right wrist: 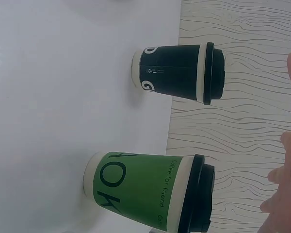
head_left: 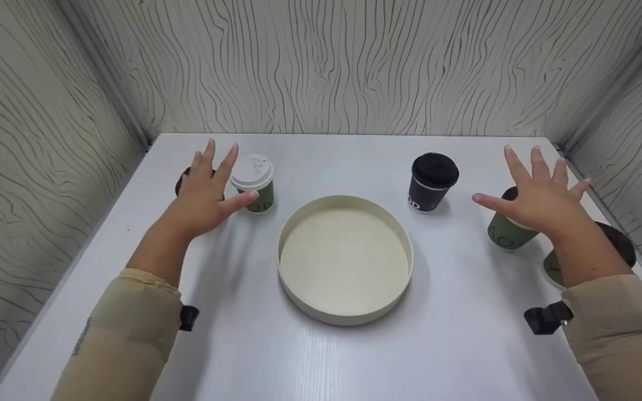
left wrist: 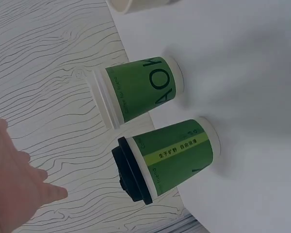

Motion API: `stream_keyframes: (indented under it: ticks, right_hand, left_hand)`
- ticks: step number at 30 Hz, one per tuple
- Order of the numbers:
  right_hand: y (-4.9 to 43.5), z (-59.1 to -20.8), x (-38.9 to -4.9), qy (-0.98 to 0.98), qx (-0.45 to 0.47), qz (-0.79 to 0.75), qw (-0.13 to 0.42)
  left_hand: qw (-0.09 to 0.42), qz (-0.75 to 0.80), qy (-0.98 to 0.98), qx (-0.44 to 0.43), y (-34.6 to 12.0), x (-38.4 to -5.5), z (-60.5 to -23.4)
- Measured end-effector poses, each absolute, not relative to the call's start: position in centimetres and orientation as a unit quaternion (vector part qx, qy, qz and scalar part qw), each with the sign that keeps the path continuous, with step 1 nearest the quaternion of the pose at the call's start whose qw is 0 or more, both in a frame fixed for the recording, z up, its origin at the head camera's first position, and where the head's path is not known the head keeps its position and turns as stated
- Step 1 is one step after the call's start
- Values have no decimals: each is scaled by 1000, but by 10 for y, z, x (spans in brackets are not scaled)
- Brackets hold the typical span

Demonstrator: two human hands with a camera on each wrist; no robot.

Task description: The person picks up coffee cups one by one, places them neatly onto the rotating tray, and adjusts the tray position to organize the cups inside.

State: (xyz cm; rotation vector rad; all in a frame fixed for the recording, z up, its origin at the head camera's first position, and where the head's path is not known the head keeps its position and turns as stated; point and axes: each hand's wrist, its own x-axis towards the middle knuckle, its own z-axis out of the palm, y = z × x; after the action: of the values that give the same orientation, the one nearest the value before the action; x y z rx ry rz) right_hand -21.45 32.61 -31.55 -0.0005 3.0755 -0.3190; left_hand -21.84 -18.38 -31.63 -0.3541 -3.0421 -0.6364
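Observation:
My left hand [head_left: 201,200], fingers spread, hovers over the left side of the table and holds nothing. Beneath it, mostly hidden in the head view, stands a green cup with a black lid [left wrist: 172,158]. Beside that one is a green cup with a white lid [head_left: 259,189]. On the other side, my right hand [head_left: 546,200] is also spread in the air, with nothing in it. It partly covers a green cup with a black lid [head_left: 507,231]. Another black-lidded green cup [head_left: 553,267] is partly behind the right forearm. A dark cup with a black lid [head_left: 429,186] stands further inward.
A round, shallow cream tray [head_left: 345,320] lies mid-table between the hands. The white table [head_left: 310,362] meets a wood-grain patterned wall [head_left: 326,67] at the back, with similar panels at left and right. Each sleeve has a small black device at the wrist.

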Motion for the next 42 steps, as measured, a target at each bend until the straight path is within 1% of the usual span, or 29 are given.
stream_keyframes:
  ticks: [7,13,21,31,36,42]
  right_hand:
    - [325,-317,-214,995,-6,-102,22]
    - [323,-317,-213,994,-7,-108,17]
    - [318,-317,-214,993,-17,-120,4]
    - [320,-314,-215,982,-32,-184,9]
    - [323,-313,-217,972,-23,-233,8]
    - [328,-314,-216,956,-26,-292,-7]
  left_hand:
    - [-10,-293,-946,-137,-176,-212,-327]
    - [-37,-362,-919,-151,-171,-209,-339]
    - [-83,-413,-892,-164,-164,-207,-364]
    - [-146,-451,-873,-119,-157,-211,-391]
    - [-159,-472,-861,-102,-159,-212,-400]
    - [-167,-492,-851,-77,-161,-210,-406]
